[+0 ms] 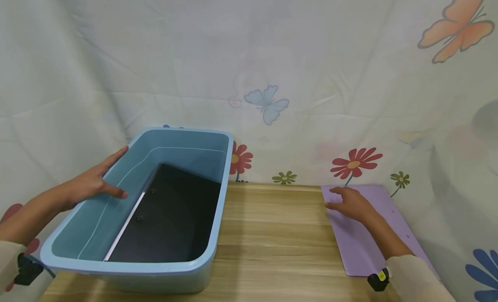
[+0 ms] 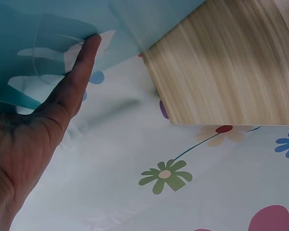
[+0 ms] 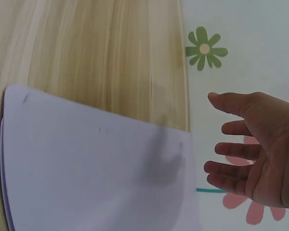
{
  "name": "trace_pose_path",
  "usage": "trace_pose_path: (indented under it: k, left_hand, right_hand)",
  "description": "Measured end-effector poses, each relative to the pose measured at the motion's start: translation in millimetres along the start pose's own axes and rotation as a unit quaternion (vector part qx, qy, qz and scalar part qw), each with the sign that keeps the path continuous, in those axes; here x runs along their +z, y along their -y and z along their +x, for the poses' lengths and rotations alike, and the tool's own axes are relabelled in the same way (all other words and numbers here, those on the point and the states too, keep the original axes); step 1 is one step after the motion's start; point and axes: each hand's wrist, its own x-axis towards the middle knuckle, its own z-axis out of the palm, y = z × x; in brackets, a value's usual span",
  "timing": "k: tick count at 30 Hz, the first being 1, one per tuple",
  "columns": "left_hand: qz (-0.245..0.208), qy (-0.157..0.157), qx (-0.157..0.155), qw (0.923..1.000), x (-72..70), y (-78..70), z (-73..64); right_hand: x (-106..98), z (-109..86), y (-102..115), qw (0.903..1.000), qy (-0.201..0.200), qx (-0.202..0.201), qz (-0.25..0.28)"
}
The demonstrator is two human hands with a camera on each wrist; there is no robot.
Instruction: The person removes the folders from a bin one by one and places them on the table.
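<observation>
A light blue plastic basin point(image 1: 133, 267) stands at the left of the wooden table. My left hand point(image 1: 87, 185) holds its left rim, with the thumb over the inner side and the long fingers straight along the outer wall, as the left wrist view shows. Inside the basin lies a flat black folder point(image 1: 175, 215) with two small rivets and a white edge. On the right, a purple folder point(image 1: 365, 241) with rounded corners lies flat. My right hand point(image 1: 352, 204) hovers over its far part, fingers loosely bent and apart, nothing between them point(image 3: 260, 154).
Behind the wooden table point(image 1: 272, 237) hangs a white cloth point(image 1: 194, 55) printed with flowers and butterflies. The purple folder's far end lies close to this cloth. Bare wood shows between the basin and the folder.
</observation>
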Motion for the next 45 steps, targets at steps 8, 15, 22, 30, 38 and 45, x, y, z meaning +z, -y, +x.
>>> trace_pose_path:
  k: [8, 15, 22, 30, 38, 45]
  left_hand:
    - [0.001, 0.001, -0.001, 1.0000, 0.1, -0.6, 1.7]
    - [-0.005, 0.005, -0.007, 0.9999, -0.7, -0.3, 0.6]
    - [-0.006, 0.003, -0.007, 1.0000, -0.3, 0.0, -0.5]
    - [-0.004, 0.004, -0.008, 1.0000, -0.3, 0.1, -0.2]
    - [0.001, 0.001, -0.003, 1.0000, -0.9, 0.5, 0.3]
    - [0.001, 0.000, 0.000, 1.0000, -0.6, 2.1, 1.0]
  right_hand:
    - [0.7, 9.6, 23.2, 0.9996, 0.004, -0.026, 0.013]
    - [-1.3, 17.4, 46.0, 0.9984, 0.009, -0.035, 0.043]
    - [-1.2, 29.7, 71.1, 0.9973, 0.012, -0.053, 0.050]
    - [-2.6, 42.0, 93.4, 0.9972, 0.009, -0.059, 0.044]
    - [-5.3, 46.3, 112.0, 0.9968, 0.014, -0.064, 0.045]
    - [-8.4, 50.3, 125.4, 0.9955, 0.008, -0.083, 0.045]
